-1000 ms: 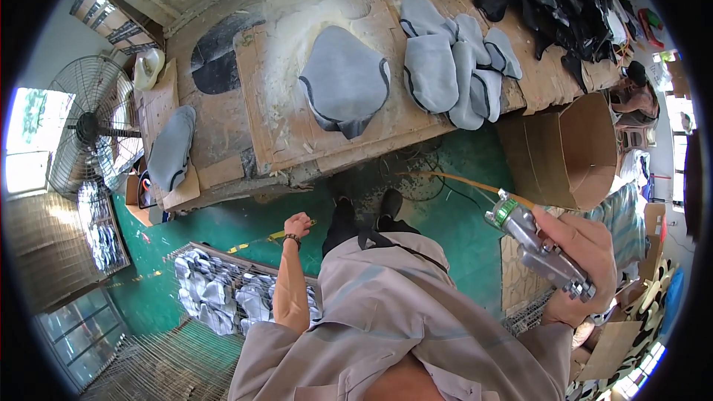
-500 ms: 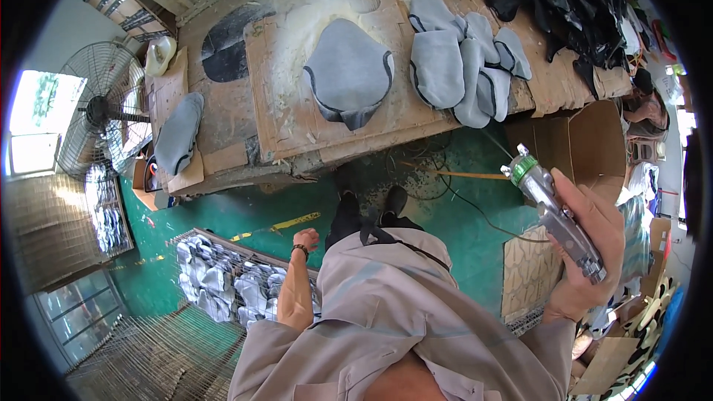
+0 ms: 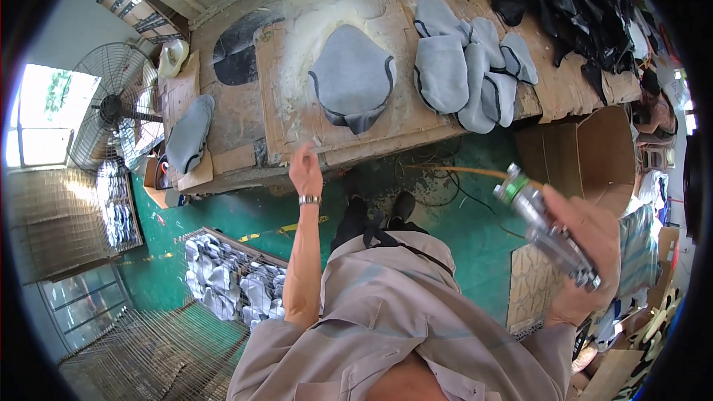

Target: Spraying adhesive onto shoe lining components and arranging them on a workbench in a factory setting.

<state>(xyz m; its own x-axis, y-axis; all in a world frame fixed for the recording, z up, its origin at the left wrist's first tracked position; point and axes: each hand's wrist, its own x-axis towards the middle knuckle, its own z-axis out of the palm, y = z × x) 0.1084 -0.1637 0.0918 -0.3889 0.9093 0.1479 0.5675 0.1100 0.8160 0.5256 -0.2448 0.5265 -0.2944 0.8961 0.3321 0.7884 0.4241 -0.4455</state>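
In my right hand, out to the right of my body, is a metal spray gun with a green ring near its nozzle; the gun is a little blurred. My left hand reaches to the front edge of the cardboard-covered table, its fingers loosely extended and nothing seen in them. Just beyond that hand lies a large grey fabric piece with black edging, flat on a cardboard sheet stained pale yellow. Several similar grey pieces overlap to its right, and another grey piece rests at the table's left end.
A black heap covers the table's far right. An open cardboard box stands below it. On the left are a caged fan and a wire rack of grey pieces. A hose crosses the green floor. Another person sits far right.
My left hand has risen forward from beside my waist to the table edge, its fingers loosening. The spray gun has shifted slightly left and down in my right hand. The view has tilted a little.
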